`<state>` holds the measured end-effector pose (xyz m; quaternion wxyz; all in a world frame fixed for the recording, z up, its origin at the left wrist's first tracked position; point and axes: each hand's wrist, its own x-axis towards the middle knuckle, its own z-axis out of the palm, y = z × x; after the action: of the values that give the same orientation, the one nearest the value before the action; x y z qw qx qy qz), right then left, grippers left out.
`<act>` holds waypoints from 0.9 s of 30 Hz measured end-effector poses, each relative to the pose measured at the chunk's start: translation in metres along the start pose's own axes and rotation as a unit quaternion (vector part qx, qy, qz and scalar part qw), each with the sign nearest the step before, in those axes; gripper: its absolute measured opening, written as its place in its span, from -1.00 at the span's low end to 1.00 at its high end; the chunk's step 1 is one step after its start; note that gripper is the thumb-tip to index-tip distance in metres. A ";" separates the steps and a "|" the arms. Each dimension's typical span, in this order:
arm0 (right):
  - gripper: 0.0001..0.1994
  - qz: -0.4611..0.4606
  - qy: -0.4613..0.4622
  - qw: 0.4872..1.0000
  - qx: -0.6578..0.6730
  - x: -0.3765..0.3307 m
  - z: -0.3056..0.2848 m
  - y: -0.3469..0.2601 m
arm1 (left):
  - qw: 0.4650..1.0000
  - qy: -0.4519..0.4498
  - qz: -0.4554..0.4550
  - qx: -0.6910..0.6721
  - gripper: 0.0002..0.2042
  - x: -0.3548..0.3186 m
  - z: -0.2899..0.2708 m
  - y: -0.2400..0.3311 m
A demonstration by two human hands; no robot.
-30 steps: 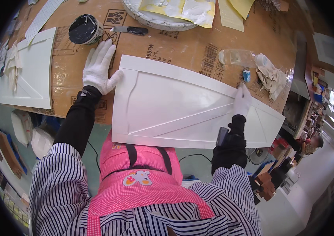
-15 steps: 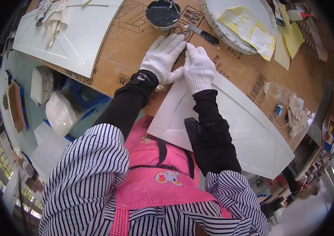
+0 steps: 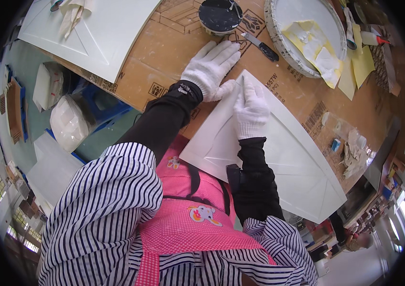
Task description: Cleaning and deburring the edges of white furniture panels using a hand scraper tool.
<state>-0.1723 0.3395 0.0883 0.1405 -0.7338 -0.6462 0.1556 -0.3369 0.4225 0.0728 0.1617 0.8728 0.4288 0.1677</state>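
A white panel (image 3: 294, 157) with raised border strips lies on the cardboard-covered table (image 3: 147, 62), its narrow corner pointing away from me. My left hand (image 3: 210, 69), in a white knit glove, is spread beside that corner, fingers stretched over the cardboard. Its thumb reaches the panel's left edge. On the panel near the same corner rests my right hand (image 3: 251, 108), also gloved, fingers drawn together and pointing away. Whatever may be under those fingers is hidden. Beyond my hands are a utility knife (image 3: 260, 46) with a black handle and a round tub (image 3: 220, 16) with dark contents.
Another white panel (image 3: 90, 35) with a beige cloth (image 3: 72, 16) lies far left. At far right stands a round white pail (image 3: 283, 55) with yellow paste-smeared paper (image 3: 314, 50) on top. A clear plastic bottle (image 3: 341, 126) lies right. Blue stools (image 3: 102, 112) stand left below the table.
My right hand has come back toward me and away from the left, uncovering the panel's far corner. My left hand remains spread near the corner. The whole view has shifted somewhat.
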 end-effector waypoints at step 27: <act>-0.61 0.032 0.065 0.990 0.123 -0.006 -0.001 -0.002 | 1.000 0.003 -0.008 -0.005 -0.28 0.001 -0.002 0.000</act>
<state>-0.1741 0.3338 0.0904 0.2665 -0.7397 -0.5880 0.1898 -0.3374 0.4237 0.0748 0.1662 0.8683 0.4351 0.1708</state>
